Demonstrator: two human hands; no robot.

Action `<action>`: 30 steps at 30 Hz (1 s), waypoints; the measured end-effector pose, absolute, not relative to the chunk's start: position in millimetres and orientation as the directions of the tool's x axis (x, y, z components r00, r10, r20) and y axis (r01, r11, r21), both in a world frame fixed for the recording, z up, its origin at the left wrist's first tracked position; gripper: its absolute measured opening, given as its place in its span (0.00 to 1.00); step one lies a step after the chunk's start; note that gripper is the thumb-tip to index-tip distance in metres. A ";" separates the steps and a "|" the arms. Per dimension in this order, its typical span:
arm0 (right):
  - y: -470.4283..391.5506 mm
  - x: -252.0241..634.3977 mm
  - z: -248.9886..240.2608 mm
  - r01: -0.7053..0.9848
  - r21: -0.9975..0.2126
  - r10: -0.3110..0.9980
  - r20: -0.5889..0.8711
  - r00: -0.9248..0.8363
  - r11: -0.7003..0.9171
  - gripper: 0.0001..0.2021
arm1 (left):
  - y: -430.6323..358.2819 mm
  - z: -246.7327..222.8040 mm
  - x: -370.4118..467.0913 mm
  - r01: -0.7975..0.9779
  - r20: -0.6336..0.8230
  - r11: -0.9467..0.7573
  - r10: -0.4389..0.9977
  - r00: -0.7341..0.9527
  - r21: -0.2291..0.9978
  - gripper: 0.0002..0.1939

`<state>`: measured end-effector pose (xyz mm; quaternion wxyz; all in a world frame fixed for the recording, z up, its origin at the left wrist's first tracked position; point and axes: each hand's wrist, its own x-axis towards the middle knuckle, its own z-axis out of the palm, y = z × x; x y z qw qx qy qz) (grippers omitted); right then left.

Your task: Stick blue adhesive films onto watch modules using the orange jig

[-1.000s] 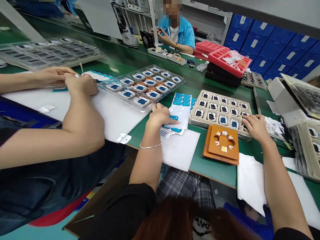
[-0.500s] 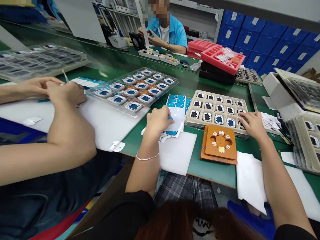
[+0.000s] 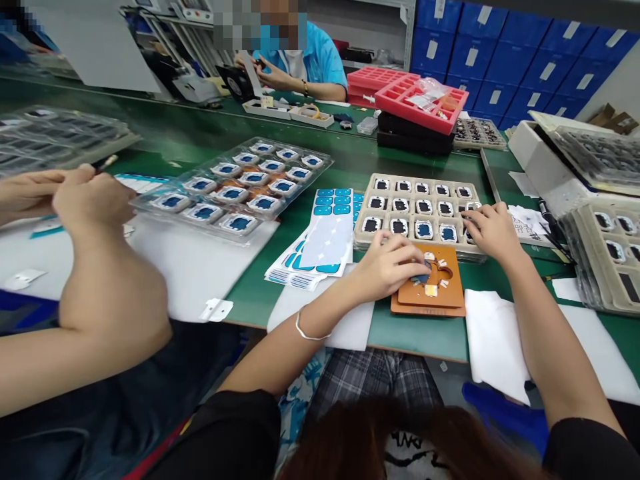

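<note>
My left hand [image 3: 393, 267] pinches a small blue film piece [image 3: 423, 272] over the left side of the orange fixture block [image 3: 440, 293], which has a round recess and small white pads. My right hand [image 3: 493, 227] is at the right end of the beige tray [image 3: 365, 237], its bent fingertips on a white-framed part [image 3: 470, 232] in the last column; the fingers partly cover it. Several white-framed parts with dark or blue centres sit in the tray. Left of it lie sheets of blue stickers [image 3: 333, 210], a pale backing sheet [image 3: 327, 241] on top.
A co-worker's hands [image 3: 95, 200] work at left beside a clear tray [image 3: 240, 235] of similar parts. Another person [image 3: 320, 60] sits across the bench. Red trays [image 3: 425, 107] are stacked at the back. A white cloth [image 3: 493, 333] hangs over the front edge; more trays [image 3: 600, 280] stand right.
My left hand has moved right from the sticker sheets to the orange fixture block with the blue film piece. My right hand stays at the beige tray's right end. The view has shifted slightly.
</note>
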<state>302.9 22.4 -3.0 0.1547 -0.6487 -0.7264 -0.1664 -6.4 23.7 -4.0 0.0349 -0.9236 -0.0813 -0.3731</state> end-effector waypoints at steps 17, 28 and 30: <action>21.8 304.2 -1.7 0.949 -0.239 0.899 0.429 -0.086 0.205 0.17 | 17.6 -0.2 -8.4 0.103 0.392 -0.949 0.219 0.893 0.297 0.29; 0.7 279.3 29.8 0.392 -0.900 0.878 0.336 0.341 0.192 0.13 | 14.6 2.8 -10.6 0.080 0.416 -0.956 0.198 0.888 0.283 0.24; -20.5 257.2 45.5 0.256 -0.960 0.975 0.160 0.156 0.116 0.20 | 13.8 1.8 -10.1 0.083 0.421 -0.959 0.196 0.886 0.271 0.25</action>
